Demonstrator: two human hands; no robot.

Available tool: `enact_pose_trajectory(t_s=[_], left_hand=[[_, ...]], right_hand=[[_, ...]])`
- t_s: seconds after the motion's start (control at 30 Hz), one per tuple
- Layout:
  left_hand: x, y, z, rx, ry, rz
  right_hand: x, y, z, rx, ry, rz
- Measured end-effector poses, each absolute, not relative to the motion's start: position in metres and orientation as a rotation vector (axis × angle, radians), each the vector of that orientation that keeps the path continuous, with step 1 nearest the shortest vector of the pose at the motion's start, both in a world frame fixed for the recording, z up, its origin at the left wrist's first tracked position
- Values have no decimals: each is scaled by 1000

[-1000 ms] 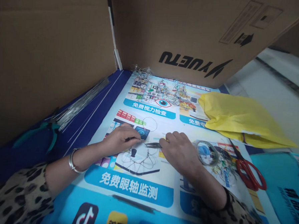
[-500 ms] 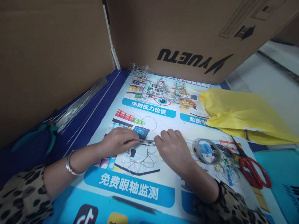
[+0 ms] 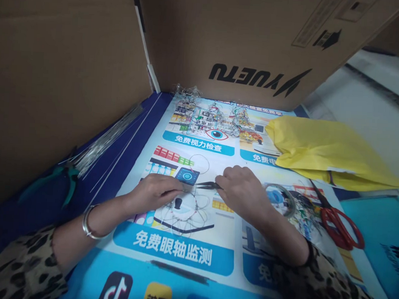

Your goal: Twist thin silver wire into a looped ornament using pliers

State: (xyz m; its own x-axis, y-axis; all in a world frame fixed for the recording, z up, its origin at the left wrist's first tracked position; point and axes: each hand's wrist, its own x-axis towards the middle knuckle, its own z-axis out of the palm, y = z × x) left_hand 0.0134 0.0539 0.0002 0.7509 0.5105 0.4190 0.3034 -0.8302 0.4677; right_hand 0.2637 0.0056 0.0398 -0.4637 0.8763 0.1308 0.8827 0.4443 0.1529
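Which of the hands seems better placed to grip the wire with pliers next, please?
Probably the right hand: it holds the needle-nose pliers, pointing toward the left hand, which pinches the looped wire.

Looks like thin bare metal in the looped wire piece [image 3: 196,217], with a faint sheen. Shows darker, fairly dull metal on the slender pliers [image 3: 207,185]. Gleams silvery along the wire bundle [image 3: 108,138] and, polished and smooth, on the bangle [image 3: 86,224]. Seems to be smooth plastic on the red scissor handles [image 3: 340,229], as on the teal-handled pliers [image 3: 72,185]. Reads as matt brown cardboard in the box panel [image 3: 255,32]. Appears creased and matt in the yellow bag [image 3: 326,149] (too soft in focus to tell cloth from plastic). Looks smooth, lightly sheened, across the printed sheet [image 3: 215,164]. Falls in soft matt cloth at the sleeve [image 3: 29,265].
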Motion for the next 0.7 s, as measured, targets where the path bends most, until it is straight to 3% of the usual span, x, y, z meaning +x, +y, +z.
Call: enact_pose_trajectory(t_s=[0.4,0.7], left_hand=[[5,45,-1,2844,437,865],[4,35,6,2993,328,795]], right_hand=[[242,2,31,-1414,-2747,-495],[271,14,35,-1304,-2842,-243]])
